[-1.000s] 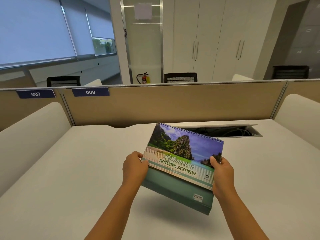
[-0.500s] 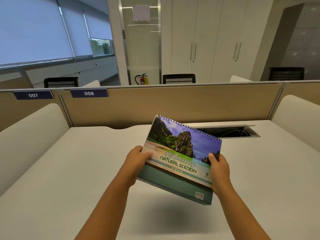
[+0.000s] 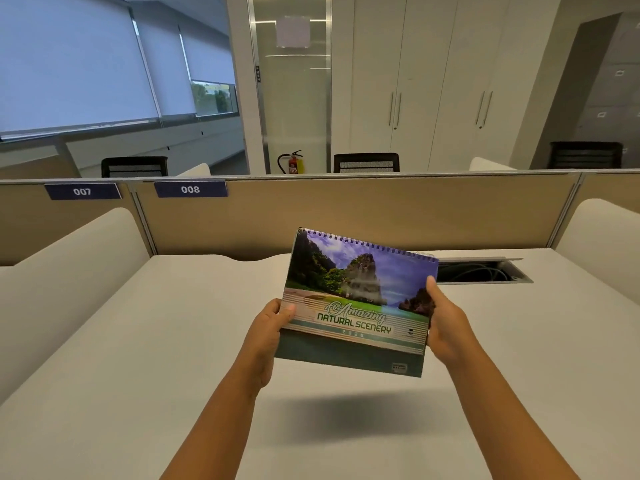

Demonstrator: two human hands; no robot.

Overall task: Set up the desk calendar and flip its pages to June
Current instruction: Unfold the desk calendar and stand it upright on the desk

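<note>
I hold a spiral-bound desk calendar (image 3: pixel 360 299) in the air above the white desk (image 3: pixel 173 341). Its cover shows cliffs, sea and the words "Amazing Natural Scenery". The spiral edge points away from me, and a dark teal base flap hangs below the cover. My left hand (image 3: pixel 268 327) grips the left edge, thumb on the cover. My right hand (image 3: pixel 445 323) grips the right edge, thumb up along the side. The calendar is folded flat and casts a shadow on the desk.
A beige partition (image 3: pixel 346 213) with labels 007 and 008 closes the desk's far side. An open cable tray (image 3: pixel 485 270) with wires sits at the back right of the desk. White padded dividers (image 3: pixel 69 265) flank both sides.
Both hands have raised the calendar higher and further from me, and tipped it more upright and more level. The grip on both edges is the same.
</note>
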